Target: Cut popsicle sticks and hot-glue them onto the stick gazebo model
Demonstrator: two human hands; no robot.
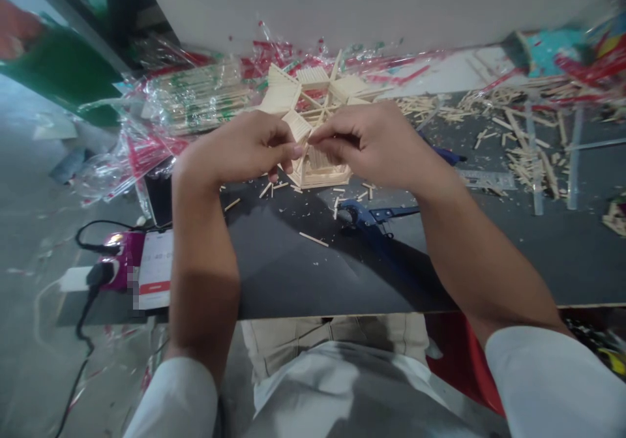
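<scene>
A small pavilion-like model (349, 86) built of pale wooden sticks stands on the dark tabletop, with slatted roof panels fanned around an open, spoked centre. Both hands are at its near side and hide part of it. My left hand (244, 145) is closed, thumb and forefinger pinched together by the left roof panel. My right hand (376, 138) also pinches, fingertips close to the same panel's right edge. Whatever lies between the fingers of either hand is too small or hidden to make out. A blue-handled cutter (364, 216) lies below my right hand.
Stick offcuts (313, 238) are scattered about. Plastic-wrapped stick bundles (195, 99) lie at back left. On the right are a stick pile (533, 145), translucent rods (535, 164) and a clear ruler (486, 179). A phone (156, 262) and purple power socket (120, 262) with cables are at left.
</scene>
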